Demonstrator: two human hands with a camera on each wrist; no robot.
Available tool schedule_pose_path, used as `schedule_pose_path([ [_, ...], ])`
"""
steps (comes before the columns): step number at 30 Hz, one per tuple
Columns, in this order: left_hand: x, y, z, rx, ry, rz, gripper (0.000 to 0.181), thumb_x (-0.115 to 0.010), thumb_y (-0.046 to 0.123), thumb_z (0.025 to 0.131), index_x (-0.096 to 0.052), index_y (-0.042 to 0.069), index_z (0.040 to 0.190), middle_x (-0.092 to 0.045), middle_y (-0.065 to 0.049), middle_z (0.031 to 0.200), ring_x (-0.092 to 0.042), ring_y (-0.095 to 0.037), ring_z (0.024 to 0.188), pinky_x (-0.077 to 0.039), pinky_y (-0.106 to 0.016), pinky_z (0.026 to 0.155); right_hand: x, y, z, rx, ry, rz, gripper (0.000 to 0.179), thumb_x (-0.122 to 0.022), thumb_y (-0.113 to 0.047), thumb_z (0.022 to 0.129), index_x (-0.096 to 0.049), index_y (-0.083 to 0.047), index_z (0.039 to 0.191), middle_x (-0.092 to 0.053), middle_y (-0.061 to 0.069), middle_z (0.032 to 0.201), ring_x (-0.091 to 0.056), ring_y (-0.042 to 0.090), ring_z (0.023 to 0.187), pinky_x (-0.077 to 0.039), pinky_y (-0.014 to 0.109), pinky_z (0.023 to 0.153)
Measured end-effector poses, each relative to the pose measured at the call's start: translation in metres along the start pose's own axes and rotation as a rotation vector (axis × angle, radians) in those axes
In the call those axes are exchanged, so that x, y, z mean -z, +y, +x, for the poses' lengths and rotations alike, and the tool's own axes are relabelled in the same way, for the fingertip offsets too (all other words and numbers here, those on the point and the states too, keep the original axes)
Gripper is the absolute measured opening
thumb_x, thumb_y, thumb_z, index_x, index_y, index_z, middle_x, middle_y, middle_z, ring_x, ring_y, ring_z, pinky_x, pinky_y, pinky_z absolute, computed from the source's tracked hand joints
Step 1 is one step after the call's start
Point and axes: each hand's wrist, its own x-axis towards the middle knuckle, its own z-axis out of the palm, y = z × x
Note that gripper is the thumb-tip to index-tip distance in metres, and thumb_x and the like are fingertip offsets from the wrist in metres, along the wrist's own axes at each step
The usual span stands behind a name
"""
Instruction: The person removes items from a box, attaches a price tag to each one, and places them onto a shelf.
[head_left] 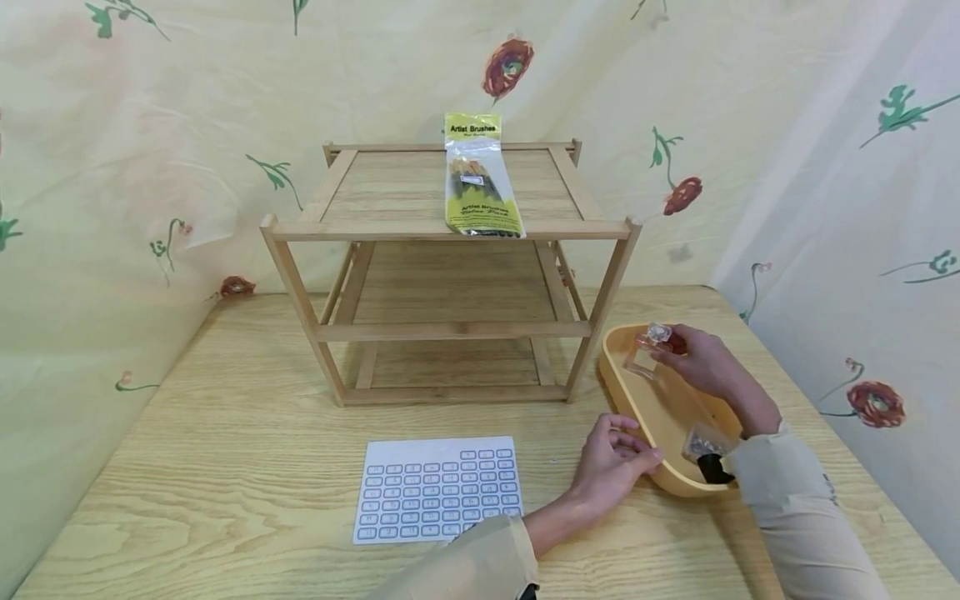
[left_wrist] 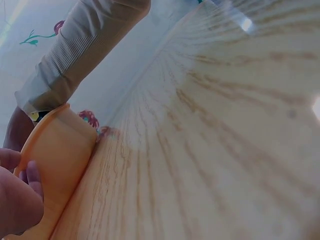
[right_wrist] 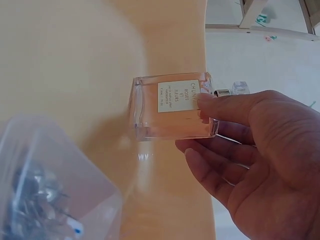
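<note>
Broadly, pale wood-grained tabletop (head_left: 225,433): lies below both your forearms.
Three-tier light-wood rack (head_left: 450,331): stands ahead of you; its front right leg, just beside the tray, would hinder a leftward swing.
Yellow-orange plastic tray with rounded corners (head_left: 663,404): rests right of the rack, its long axis running from far left to near right.
White sheet with blue-outlined boxes (head_left: 441,492): lies flat, left of your hands.
Yellow-and-clear brush packet (head_left: 480,179): sits on the rack's top tier, across its front rail.
Right hand (head_left: 705,360): you pinch the bottle near its neck, thumb on the label side.
Left hand (head_left: 609,467): your fingers bend loosely against the tray's near left wall, well short of the bottle.
Square clear-glass bottle, pink-tinted (right_wrist: 172,112): over the tray's far end; its body extends beyond your right fingertips, base away from your palm. Base contact: cannot tell.
Clear plastic packet (head_left: 703,442): in the tray's near end.
Clear faceted cap (head_left: 658,332): at the bottle's hand-side end.
</note>
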Motion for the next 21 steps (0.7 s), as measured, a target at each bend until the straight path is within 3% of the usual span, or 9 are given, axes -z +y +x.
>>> schedule_pose_path([
  [9,-0.0005,0.0006,-0.001,-0.005,-0.005,-0.005,0.033,-0.073,-0.002,0.091,-0.054,0.011,0.115,-0.062,0.002,0.087,-0.062,-0.008,0.072,-0.05,-0.019,0.066,0.0016,-0.0026,-0.0012,0.001,0.015,0.011,0.022,-0.065,-0.013,0.103,-0.061,0.009,0.102,-0.067,0.02,0.094,-0.065,0.041,0.091,-0.053,0.04,0.068],
  [16,-0.0012,0.0001,-0.0011,-0.003,-0.004,-0.01,0.034,-0.073,-0.002,0.091,-0.054,0.011,0.115,-0.062,0.002,0.087,-0.062,-0.008,0.072,-0.049,-0.019,0.066,0.0047,-0.0072,-0.0014,-0.001,0.017,0.009,0.024,-0.065,-0.016,0.103,-0.061,0.007,0.1,-0.067,0.015,0.088,-0.061,0.025,0.076,-0.05,0.034,0.061],
  [21,-0.0004,0.0004,-0.0016,0.001,-0.009,-0.01,0.033,-0.073,-0.002,0.092,-0.053,0.011,0.116,-0.062,0.001,0.089,-0.063,-0.009,0.073,-0.051,-0.02,0.067,0.0059,-0.0099,-0.002,0.009,0.024,0.011,0.024,-0.065,-0.015,0.103,-0.061,0.008,0.102,-0.067,0.014,0.088,-0.061,0.022,0.076,-0.05,0.032,0.061],
])
